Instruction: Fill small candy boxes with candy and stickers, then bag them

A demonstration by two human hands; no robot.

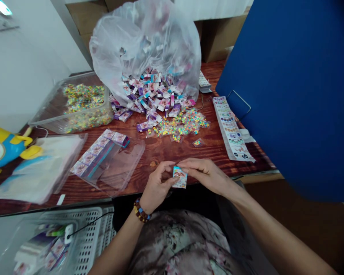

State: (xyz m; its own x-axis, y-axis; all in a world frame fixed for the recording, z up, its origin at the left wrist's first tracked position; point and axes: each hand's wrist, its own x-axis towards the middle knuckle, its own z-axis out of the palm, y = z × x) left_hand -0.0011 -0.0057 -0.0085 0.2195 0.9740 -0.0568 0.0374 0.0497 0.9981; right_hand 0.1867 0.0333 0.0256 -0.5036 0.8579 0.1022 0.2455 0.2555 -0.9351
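Blue-and-white carton [180, 177], pinched between left hand [157, 187] and right hand [203, 175], grip pressed on it

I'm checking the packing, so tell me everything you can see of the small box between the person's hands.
The small printed box is a flat rectangular carton, apparently thin card, mostly white with a turquoise band along its top and a reddish picture on its face; its fine print is unreadable. It stands tilted, pinched between the left hand and right hand, just over the front edge of the wooden table.
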